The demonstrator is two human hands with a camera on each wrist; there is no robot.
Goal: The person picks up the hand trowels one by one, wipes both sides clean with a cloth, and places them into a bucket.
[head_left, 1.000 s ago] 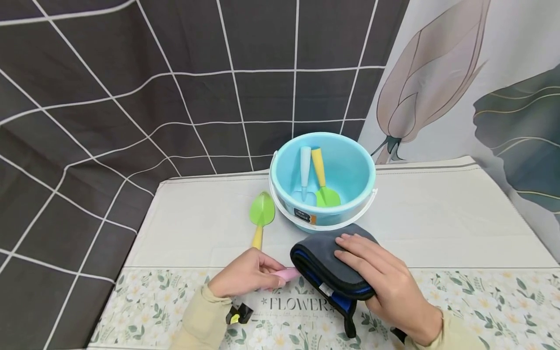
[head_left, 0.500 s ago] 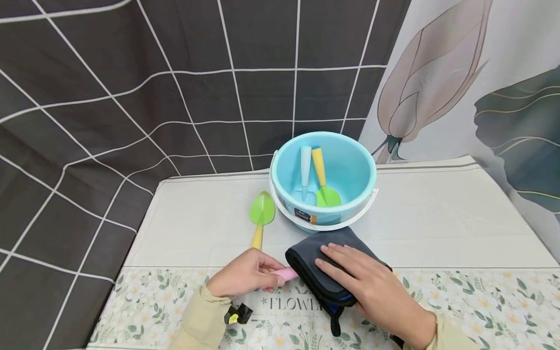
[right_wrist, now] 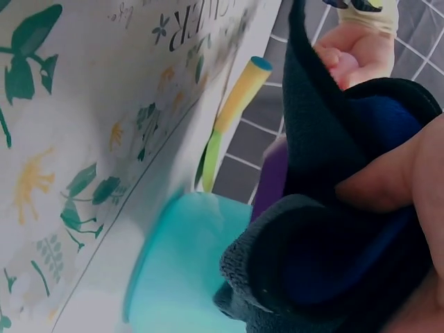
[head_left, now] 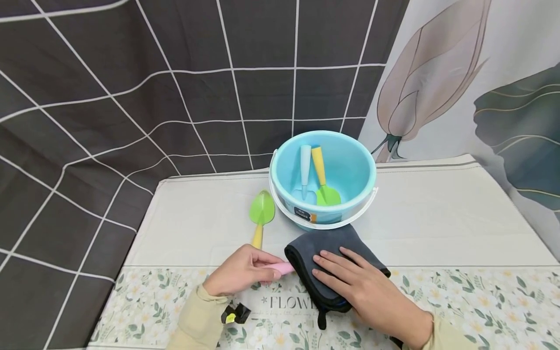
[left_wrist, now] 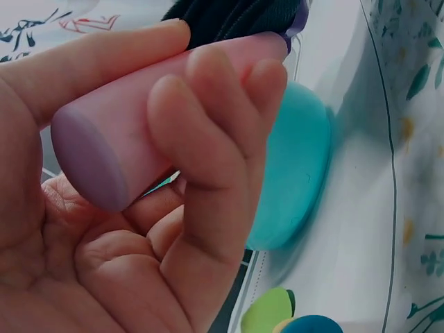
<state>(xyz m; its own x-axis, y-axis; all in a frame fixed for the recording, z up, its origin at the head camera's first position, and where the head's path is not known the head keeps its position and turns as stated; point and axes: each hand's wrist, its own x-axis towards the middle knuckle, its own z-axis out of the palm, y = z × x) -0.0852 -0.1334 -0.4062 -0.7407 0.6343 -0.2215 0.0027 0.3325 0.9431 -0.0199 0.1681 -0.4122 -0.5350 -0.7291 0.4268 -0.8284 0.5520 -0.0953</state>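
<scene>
My left hand [head_left: 242, 272] grips the pink handle [left_wrist: 121, 114] of a hand tool, with the fingers curled round it. The tool's purple head [right_wrist: 272, 177] shows only partly in the right wrist view, and the cloth hides the rest. A folded dark grey cloth [head_left: 302, 245] with a black border and blue inside is wrapped over that head. My right hand [head_left: 367, 289] holds the cloth, fingers spread on top and thumb tucked into the fold below. Beyond the left hand lies a trowel [head_left: 262, 209] with a green blade and yellow handle.
A light blue bucket [head_left: 350, 165] with a white handle stands just behind the cloth. Inside lean a light blue tool [head_left: 305, 167] and a yellow-and-green shovel [head_left: 321, 170]. A flower-printed cover [head_left: 472, 301] lies across the near part of the table. Dark checked fabric hangs behind.
My right hand and the cloth have shifted slightly left along the tool, and the cloth has flattened and turned. The left hand stays nearly in place on the pink handle.
</scene>
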